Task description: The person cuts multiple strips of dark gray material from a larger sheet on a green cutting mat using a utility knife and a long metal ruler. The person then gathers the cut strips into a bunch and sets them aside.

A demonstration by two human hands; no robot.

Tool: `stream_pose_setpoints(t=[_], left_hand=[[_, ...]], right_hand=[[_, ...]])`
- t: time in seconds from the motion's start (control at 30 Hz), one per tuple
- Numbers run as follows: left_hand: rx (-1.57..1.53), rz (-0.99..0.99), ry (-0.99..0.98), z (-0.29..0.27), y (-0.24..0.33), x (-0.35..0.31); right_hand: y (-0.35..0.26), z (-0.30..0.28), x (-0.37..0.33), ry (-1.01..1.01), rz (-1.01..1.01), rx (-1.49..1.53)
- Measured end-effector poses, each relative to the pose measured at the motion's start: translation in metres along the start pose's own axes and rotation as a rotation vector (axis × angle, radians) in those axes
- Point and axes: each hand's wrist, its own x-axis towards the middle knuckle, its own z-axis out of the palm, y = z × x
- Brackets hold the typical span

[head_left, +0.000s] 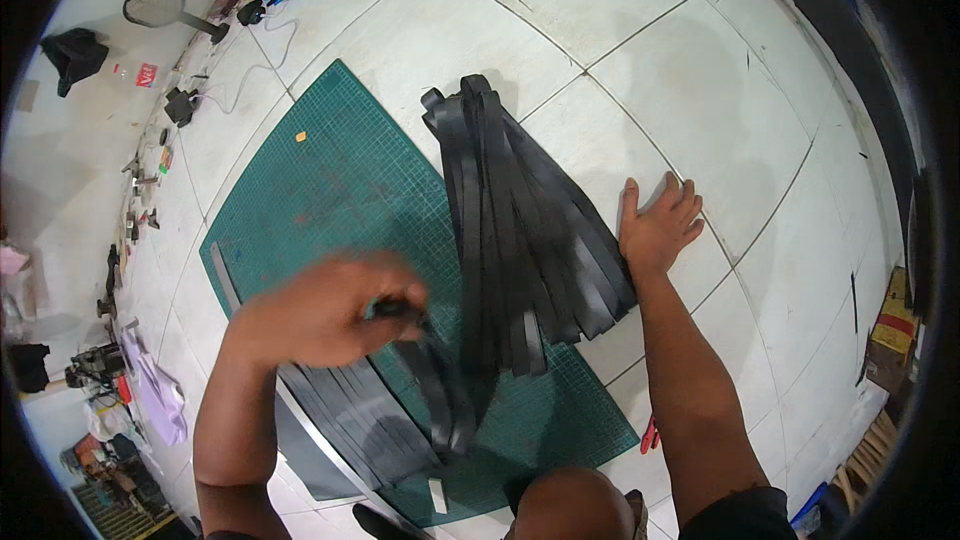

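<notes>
My left hand (335,310), blurred by motion, is closed round the end of some dark strips (435,390) that look like leather or a similar sheet material. These strips hang down from it over the green cutting mat (330,180). To its right lies a fanned bundle of long black strips (510,230), partly on the mat and partly on the tiles. My right hand (660,225) rests open on the floor beside the bundle's right edge, fingers spread, holding nothing. Below my left hand, a dark sheet cut into parallel strips (360,420) lies on the mat beside a long metal ruler (325,440).
A small white block (437,495) and an orange scrap (301,137) lie on the mat. Something with red handles (650,435) sits near my right forearm. An electric racket (160,8), cables, small tools and a lilac cloth (155,385) line the left wall.
</notes>
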Motion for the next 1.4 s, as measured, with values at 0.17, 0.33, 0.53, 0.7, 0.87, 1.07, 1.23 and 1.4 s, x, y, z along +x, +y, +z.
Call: stream_pose_setpoints(t=[0.17, 0.33, 0.53, 0.7, 0.87, 1.07, 1.23, 1.4], left_hand=[[0.162, 0.031, 0.125, -0.033, -0.014, 0.108], [0.266, -0.113, 0.305, -0.048, -0.06, 0.177], [0.3, -0.004, 0.77, -0.024, -0.11, 0.142], [0.194, -0.471, 0.413, -0.017, -0.192, 0.001], [0.268, -0.728, 0.294, 0.043, -0.222, -0.096], [0.271, -0.589, 0.297, 0.056, -0.229, -0.104], [0.112, -0.593, 0.334, 0.059, -0.228, -0.101], [0.082, -0.536, 0.295, 0.045, -0.191, -0.091]], right_hand=[[0.0, -0.005, 0.002, 0.018, 0.005, 0.024], [-0.005, 0.0, -0.002, 0.033, -0.004, 0.017], [-0.001, 0.005, 0.001, 0.023, 0.029, 0.01], [-0.003, -0.007, 0.001, -0.037, 0.025, -0.03], [-0.004, -0.002, -0.002, -0.027, 0.007, -0.058], [-0.001, -0.003, -0.001, 0.007, 0.008, -0.039], [0.002, -0.001, 0.0, 0.02, 0.005, -0.021], [-0.005, 0.005, -0.002, 0.024, 0.01, -0.032]])
